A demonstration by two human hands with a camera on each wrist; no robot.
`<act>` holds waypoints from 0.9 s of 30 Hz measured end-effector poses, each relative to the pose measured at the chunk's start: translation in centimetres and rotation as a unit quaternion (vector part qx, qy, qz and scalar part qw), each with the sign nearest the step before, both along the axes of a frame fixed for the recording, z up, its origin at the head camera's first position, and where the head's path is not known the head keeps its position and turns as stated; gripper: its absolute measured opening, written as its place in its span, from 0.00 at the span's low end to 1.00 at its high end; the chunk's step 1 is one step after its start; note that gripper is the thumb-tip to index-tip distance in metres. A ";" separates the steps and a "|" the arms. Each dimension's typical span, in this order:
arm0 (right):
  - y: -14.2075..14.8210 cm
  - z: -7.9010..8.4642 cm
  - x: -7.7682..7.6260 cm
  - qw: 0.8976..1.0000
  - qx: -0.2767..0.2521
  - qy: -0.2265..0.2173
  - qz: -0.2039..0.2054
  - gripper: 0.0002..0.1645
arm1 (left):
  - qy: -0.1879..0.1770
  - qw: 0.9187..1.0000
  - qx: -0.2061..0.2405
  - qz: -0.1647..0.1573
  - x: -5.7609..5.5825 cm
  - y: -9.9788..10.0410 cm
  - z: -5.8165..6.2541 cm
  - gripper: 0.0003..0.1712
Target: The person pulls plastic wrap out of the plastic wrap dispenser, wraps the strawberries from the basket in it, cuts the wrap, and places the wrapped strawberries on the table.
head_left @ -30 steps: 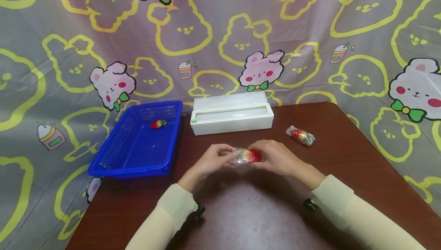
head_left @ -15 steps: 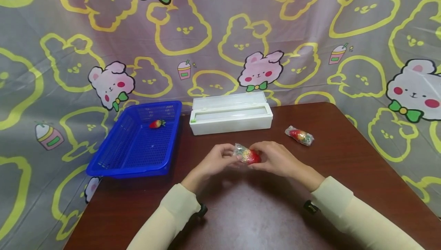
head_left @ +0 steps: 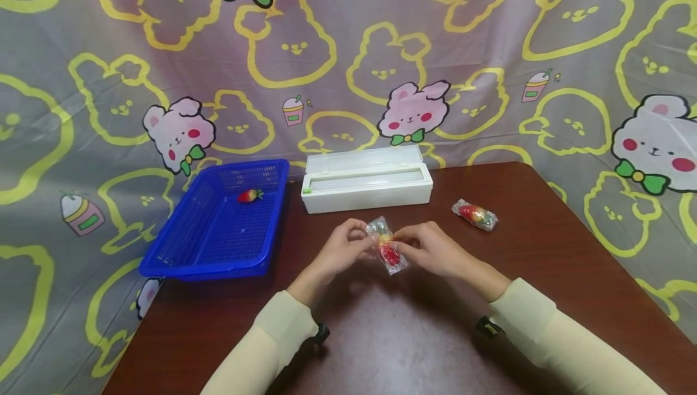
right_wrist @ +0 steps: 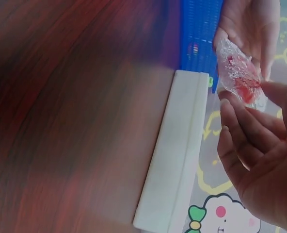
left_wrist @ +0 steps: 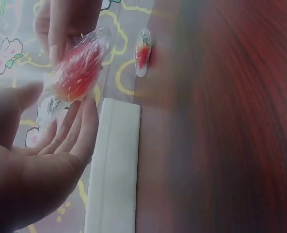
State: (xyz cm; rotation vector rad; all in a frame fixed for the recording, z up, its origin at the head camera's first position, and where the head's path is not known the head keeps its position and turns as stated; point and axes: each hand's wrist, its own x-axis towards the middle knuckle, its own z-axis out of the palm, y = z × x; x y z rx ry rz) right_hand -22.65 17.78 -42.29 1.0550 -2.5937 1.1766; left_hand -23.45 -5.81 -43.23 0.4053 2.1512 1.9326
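Between both hands, above the table, is a strawberry wrapped in clear plastic film, its red tip slanting down toward the person. My left hand pinches it from the left with thumb and fingers. From the right, my right hand pinches the same wrapped strawberry near its middle. Crinkled film sticks out past both ends, as the right wrist view shows with the film. A second wrapped strawberry lies on the table to the right. An unwrapped strawberry sits inside the blue basket.
Behind the hands stands a white cling film box with its lid raised. The blue basket is at the left edge of the brown table. A patterned curtain hangs close behind the table.
The held strawberry has turned from lying nearly crosswise to slanting, red tip toward the person. My right fingers have shifted from its red end to its middle.
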 end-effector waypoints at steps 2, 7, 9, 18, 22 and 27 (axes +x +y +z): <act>-0.3 0.1 0.0 1.000 -0.012 -0.005 -0.024 0.11 | 0.014 1.000 -0.002 -0.007 0.1 0.0 0.0 0.26; -0.8 0.3 0.0 0.994 -0.052 -0.048 -0.080 0.13 | 0.071 0.997 -0.020 -0.022 0.3 0.0 0.0 0.42; -1.0 0.4 0.1 0.992 -0.063 -0.069 -0.088 0.14 | 0.085 0.996 -0.026 -0.024 0.3 0.0 0.1 0.44; -1.1 0.3 0.0 0.993 -0.058 -0.058 -0.084 0.13 | 0.111 0.993 -0.027 -0.026 0.2 -0.1 0.2 0.37; -0.5 0.7 -0.1 0.994 -0.002 0.020 -0.111 0.09 | 0.102 0.993 -0.025 -0.048 0.2 -0.4 0.0 0.30; 1.0 2.0 -0.3 0.989 0.069 0.097 -0.088 0.16 | 0.066 0.994 -0.040 -0.080 0.3 -1.0 0.0 0.28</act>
